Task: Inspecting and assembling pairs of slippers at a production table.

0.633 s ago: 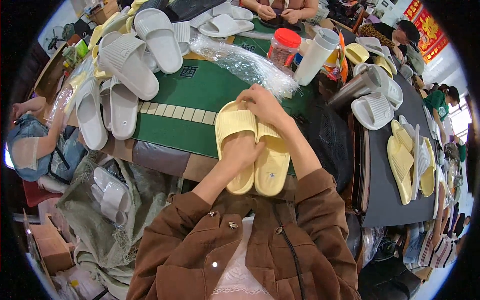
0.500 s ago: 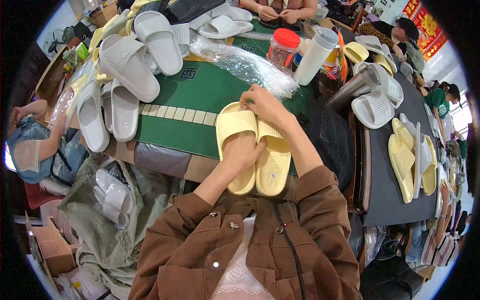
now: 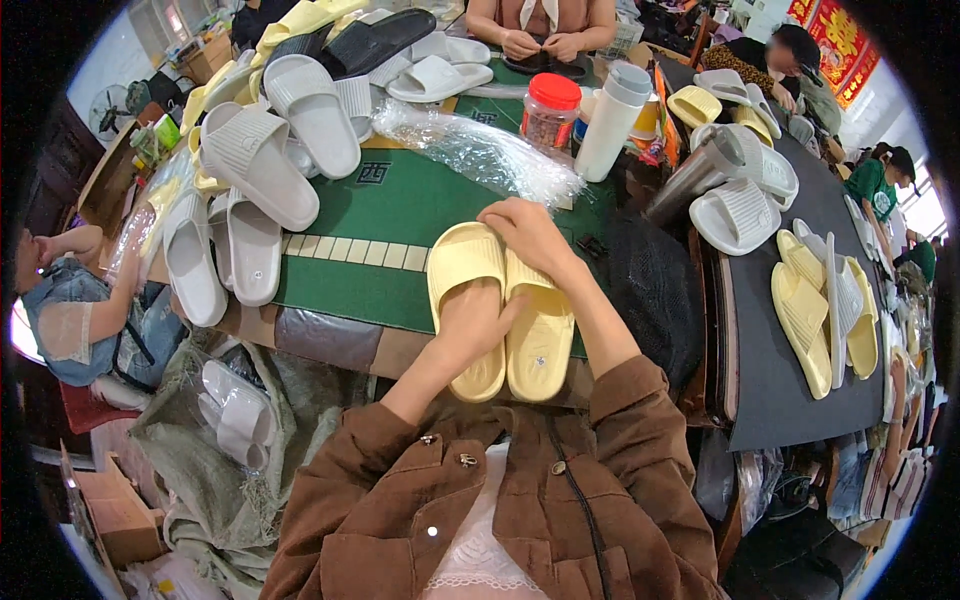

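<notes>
A pair of yellow slide sandals lies side by side at the table's near edge, toes pointing away from me. My left hand [image 3: 470, 322] reaches into the left yellow slide [image 3: 466, 254], its fingers hidden under the strap. Its thumb rests over on the right yellow slide [image 3: 541, 345], which has a small white mark on its heel. From the right, my right hand [image 3: 527, 232] wraps over the toe end of the right slide, covering part of its strap; its fingertips reach the gap between the two toes.
Grey slides [image 3: 258, 160] pile up at the left, with a black slide [image 3: 380, 42] on top. Clear plastic bags [image 3: 480, 150], a red-lidded jar [image 3: 551, 108] and a white bottle [image 3: 610, 125] stand or lie beyond. More slides [image 3: 802, 318] cover the right-hand table. Co-workers sit around.
My right hand has flattened from a raised, bent-finger pose onto the right slide's toe. The left hand stays inside the left slide. The view has shifted slightly.
</notes>
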The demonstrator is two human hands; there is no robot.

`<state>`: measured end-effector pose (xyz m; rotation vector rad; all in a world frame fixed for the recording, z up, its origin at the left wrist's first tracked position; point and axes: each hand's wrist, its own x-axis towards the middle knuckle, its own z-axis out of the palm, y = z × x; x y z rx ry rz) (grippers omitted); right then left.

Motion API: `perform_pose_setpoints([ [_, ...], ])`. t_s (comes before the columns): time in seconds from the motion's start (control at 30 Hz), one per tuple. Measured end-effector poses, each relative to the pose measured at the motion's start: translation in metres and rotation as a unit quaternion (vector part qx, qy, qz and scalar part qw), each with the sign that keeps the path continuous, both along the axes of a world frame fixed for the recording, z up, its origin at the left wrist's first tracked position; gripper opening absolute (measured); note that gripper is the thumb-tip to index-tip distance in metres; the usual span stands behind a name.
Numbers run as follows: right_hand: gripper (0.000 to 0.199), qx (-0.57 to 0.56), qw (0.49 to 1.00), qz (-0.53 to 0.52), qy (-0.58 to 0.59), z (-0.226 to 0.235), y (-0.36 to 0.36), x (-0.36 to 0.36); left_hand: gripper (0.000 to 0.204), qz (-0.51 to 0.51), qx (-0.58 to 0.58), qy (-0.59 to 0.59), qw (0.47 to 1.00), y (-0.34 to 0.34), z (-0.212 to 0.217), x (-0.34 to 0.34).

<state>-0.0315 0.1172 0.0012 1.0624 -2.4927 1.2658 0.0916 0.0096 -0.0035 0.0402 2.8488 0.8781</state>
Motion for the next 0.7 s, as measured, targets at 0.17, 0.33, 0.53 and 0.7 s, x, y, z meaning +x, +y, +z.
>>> perform_pose_setpoints([
  [0.17,0.023,-0.072,0.985,-0.057,-0.143,0.009,0.009,0.005,0.035,-0.081,-0.033,0.404,0.911,-0.005,0.022,0.038],
  [0.33,0.021,-0.102,0.983,-0.059,-0.142,0.002,0.009,0.006,0.023,-0.03,0.025,0.223,0.974,-0.021,0.063,0.014],
  [0.53,0.02,-0.14,0.976,-0.086,-0.143,0.005,0.007,0.017,0.016,-0.015,0.118,0.329,0.937,-0.031,0.022,-0.081],
  [0.7,0.019,-0.143,0.972,-0.136,-0.13,-0.002,0.008,0.015,0.018,-0.022,0.143,0.314,0.938,-0.018,-0.001,-0.097],
])
